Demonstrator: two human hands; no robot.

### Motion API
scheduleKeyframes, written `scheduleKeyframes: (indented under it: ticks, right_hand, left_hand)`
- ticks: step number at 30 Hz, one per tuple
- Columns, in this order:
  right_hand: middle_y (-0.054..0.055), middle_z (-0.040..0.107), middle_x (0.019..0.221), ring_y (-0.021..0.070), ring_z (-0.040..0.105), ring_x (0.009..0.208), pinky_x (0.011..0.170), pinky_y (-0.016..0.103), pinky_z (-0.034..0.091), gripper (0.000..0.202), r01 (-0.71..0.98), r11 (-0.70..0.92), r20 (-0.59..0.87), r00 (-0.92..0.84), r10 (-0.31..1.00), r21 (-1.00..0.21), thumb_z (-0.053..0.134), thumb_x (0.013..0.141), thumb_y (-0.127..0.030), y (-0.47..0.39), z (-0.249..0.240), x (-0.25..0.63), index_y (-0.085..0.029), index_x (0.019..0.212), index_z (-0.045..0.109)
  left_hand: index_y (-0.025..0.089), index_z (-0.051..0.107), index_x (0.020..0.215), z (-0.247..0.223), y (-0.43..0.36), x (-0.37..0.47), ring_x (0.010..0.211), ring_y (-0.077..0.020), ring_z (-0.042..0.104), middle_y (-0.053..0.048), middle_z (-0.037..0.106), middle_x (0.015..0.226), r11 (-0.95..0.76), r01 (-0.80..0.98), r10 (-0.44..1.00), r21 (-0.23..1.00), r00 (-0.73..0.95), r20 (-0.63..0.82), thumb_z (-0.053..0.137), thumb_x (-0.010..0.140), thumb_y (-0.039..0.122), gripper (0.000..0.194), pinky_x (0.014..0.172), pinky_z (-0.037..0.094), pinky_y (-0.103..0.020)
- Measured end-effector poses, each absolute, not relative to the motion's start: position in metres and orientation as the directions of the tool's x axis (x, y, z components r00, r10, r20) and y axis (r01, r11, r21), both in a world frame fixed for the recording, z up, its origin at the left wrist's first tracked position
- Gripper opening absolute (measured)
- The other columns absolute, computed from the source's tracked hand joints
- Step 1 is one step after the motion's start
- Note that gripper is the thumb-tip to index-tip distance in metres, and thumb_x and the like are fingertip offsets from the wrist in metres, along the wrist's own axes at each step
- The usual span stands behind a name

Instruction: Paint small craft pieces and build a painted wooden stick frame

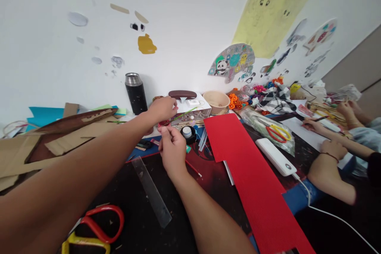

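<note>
**Bare Hands Busy at the Centre of a Crowded Table**

A person's left hand (162, 109) stretches across small clutter at the centre of the frame, fingers curled beside a white box (205, 105) topped by a dark brown piece (182, 94). Just below, the right hand (174, 149) is raised over the table (127, 194), its thumb and forefinger brought together. Whether either hand pinches something slight cannot be told at this size. A small reddish item (164, 123) shows just beside the right fingertips, at mid-frame; whether they touch it is unclear.

The step in hand appears to be fine handling of something small, with both hands near each other. The next move seems to call for a light fingertip grip and a steady right hand, with the left forearm kept clear of the black bottle (136, 97) behind it.

A black round container with a white lid (187, 131) stands close to the right hand. A clear ruler (151, 192) lies below centre, red-and-yellow scissors (97, 230) at lower left, and a long red sheet (247, 166) runs down the right of centre. At far right, another person's hand (312, 125) holds a pen over white paper (300, 133).
</note>
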State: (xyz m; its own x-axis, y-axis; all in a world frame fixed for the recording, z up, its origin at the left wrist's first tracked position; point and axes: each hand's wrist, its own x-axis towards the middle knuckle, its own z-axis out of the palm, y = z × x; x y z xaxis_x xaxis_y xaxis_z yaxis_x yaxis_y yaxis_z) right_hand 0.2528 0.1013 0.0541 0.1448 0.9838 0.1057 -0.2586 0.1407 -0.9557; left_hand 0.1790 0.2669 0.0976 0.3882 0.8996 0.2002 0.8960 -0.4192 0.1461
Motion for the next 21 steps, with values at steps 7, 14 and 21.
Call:
scheduleKeyframes:
  ticks: [7, 14, 21]
  right_hand:
    - [-0.008, 0.048, 0.054, 0.0150, 0.044, 0.049, 0.051, 0.027, 0.036, 0.028, -0.216, 0.159, 0.136, 0.121, 0.983, -0.963, 0.061, 0.098, -0.048, 0.0981, 0.0571, 0.2510, -0.022, 0.094, 0.070]
    - [-0.008, 0.048, 0.053, 0.0144, 0.042, 0.047, 0.049, 0.026, 0.034, 0.026, -0.226, 0.174, 0.156, 0.096, 0.983, -0.958, 0.060, 0.099, -0.045, 0.0983, 0.0538, 0.2489, -0.022, 0.093, 0.071]
    - [-0.008, 0.050, 0.055, 0.0145, 0.045, 0.049, 0.052, 0.026, 0.035, 0.028, -0.158, 0.185, 0.174, 0.084, 0.981, -0.970, 0.060, 0.100, -0.047, 0.0968, 0.0517, 0.2481, -0.022, 0.094, 0.071]
  left_hand:
    - [0.022, 0.078, 0.120, 0.1000, 0.2692, 0.1819, 0.111, -0.0322, 0.075, -0.013, 0.081, 0.119, -0.402, 0.903, 0.910, 0.154, 0.376, 0.175, 0.062, 0.093, 0.039, 0.035, 0.093, 0.054, -0.040]
    - [0.025, 0.075, 0.124, 0.1014, 0.2743, 0.1837, 0.106, -0.0300, 0.076, -0.010, 0.082, 0.118, -0.366, 0.915, 0.927, 0.171, 0.343, 0.151, 0.065, 0.095, 0.040, 0.035, 0.092, 0.054, -0.038]
    - [0.024, 0.074, 0.126, 0.1067, 0.2719, 0.1862, 0.108, -0.0319, 0.074, -0.014, 0.080, 0.124, -0.352, 0.917, 0.932, 0.185, 0.326, 0.158, 0.071, 0.092, 0.040, 0.037, 0.093, 0.054, -0.040]
